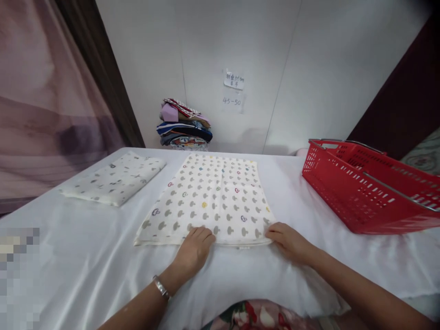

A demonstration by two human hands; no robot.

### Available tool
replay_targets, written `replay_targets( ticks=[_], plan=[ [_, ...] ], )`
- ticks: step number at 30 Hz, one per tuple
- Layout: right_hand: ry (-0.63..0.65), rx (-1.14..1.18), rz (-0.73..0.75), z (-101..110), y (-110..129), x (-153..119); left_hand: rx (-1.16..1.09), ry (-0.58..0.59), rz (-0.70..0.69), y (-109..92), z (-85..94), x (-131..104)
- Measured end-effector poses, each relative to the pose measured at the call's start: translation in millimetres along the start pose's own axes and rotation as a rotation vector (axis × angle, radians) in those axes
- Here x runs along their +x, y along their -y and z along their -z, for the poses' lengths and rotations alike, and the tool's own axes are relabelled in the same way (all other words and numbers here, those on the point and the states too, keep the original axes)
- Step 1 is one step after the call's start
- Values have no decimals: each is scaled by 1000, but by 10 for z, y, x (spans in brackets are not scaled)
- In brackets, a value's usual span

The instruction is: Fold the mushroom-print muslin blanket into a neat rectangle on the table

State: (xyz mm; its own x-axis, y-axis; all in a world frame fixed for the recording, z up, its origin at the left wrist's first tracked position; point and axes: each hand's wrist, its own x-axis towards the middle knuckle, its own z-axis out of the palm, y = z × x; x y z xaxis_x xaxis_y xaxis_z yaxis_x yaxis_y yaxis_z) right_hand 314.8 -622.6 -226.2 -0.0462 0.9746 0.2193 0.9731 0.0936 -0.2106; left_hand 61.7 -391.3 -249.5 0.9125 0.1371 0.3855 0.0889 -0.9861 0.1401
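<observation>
A white cloth (pixel 220 197) printed with grey and coloured mushrooms lies flat and folded in layers on the white-covered table. My left hand (pixel 195 250) is at the middle of its near edge, fingers curled together on the cloth. At the near right corner, my right hand (pixel 287 240) pinches the cloth between thumb and fingers. A silver bracelet (pixel 161 287) circles my left wrist.
Another folded patterned cloth (pixel 115 178) lies at the left. A red basket (pixel 371 192) stands at the right. Folded fabrics (pixel 185 126) are stacked by the back wall, near two paper notes (pixel 233 91). The table (pixel 82 256) has a wrinkled white cover.
</observation>
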Motion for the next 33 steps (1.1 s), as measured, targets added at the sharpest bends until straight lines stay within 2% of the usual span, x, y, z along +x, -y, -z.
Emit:
replay_targets(
  ticks=[5, 9, 12, 16, 19, 24, 26, 29, 31, 33],
  plan=[
    [68, 217, -42, 229, 371, 460, -23, 15, 28, -2, -4, -8],
    [225, 301, 100, 77, 512, 1042, -30, -6, 31, -18, -4, -14],
    [322, 253, 134, -158, 376, 1410, -25, 8, 50, -24, -17, -26],
    [383, 163, 44, -347, 93, 1690, -22, 22, 85, -21, -61, -50],
    [338, 146, 34, -385, -4, 1802, -56, 17, 94, -10, -99, -63],
    [373, 140, -3, -412, -95, 1956, -75, -14, 96, 55, -200, -83],
    [328, 139, -7, -409, -185, 1999, -82, -69, 67, 103, -266, -94],
    [303, 119, -99, -395, -363, 2043, -80, -171, 6, 177, -349, -105],
    [338, 119, -157, -378, -464, 2070, -57, -167, 0, 215, -374, -108],
    [371, 143, -151, -351, -538, 2101, -23, -131, 4, 245, -386, -113]
  ],
)
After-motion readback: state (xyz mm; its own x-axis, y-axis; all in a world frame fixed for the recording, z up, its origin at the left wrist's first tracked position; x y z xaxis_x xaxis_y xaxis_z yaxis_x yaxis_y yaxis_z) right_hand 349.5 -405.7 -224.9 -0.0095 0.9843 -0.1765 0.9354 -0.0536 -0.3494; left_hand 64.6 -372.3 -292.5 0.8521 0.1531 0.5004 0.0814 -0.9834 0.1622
